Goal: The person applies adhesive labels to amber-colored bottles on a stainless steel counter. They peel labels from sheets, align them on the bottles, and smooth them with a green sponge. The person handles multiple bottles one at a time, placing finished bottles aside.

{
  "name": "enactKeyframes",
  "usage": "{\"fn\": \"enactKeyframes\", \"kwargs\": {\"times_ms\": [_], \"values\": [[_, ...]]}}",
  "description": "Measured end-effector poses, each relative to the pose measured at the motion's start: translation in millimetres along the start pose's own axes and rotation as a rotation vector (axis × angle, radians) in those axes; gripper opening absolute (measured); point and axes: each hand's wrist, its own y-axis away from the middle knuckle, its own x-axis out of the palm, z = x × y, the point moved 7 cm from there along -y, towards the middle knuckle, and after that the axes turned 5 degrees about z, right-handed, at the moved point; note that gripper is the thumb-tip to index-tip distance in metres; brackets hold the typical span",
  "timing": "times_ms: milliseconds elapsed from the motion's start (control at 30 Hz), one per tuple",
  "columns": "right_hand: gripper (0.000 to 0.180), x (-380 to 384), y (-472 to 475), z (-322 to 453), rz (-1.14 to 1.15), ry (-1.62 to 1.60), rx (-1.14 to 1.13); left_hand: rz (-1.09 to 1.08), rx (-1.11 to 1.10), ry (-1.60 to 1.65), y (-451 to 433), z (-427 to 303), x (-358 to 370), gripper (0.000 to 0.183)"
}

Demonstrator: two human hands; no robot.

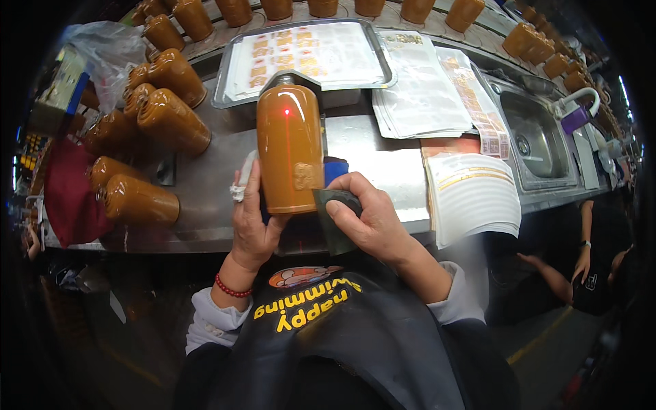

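A glossy caramel-brown bottle (288,148) lies in front of me, its neck pointing away and its base towards me. Raised marks show near its base. A red laser dot and thin red line fall along its upper face. My left hand (254,218) grips the bottle's left side and base; a white wrapping covers one finger. My right hand (366,215) pinches a dark, thin scraper sheet (333,230), its upper edge at the bottle's lower right side. A blue pad (335,171) shows beside the bottle, and an angled metal plate (307,82) stands around its neck.
Similar brown bottles (174,120) stand at left, more along a curved conveyor (343,10). Behind the bottle is a metal tray (220,97) of decal sheets. Stacked sheets (474,200) and a sink (538,138) lie right. A maroon cloth (66,195) hangs left; another person's hand (581,264) is lower right.
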Motion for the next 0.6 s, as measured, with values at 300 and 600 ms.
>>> {"fn": "enactKeyframes", "kwargs": {"times_ms": [300,600], "values": [[0.04,-239,-46,-44,-0.365,0.968,-0.019,-0.031,-0.062,0.143,0,-2,7,0.089],[0.035,-440,-118,-183,-0.421,1.357,0.642,0.047,-0.201,0.239,20,17,15,0.093]]}}
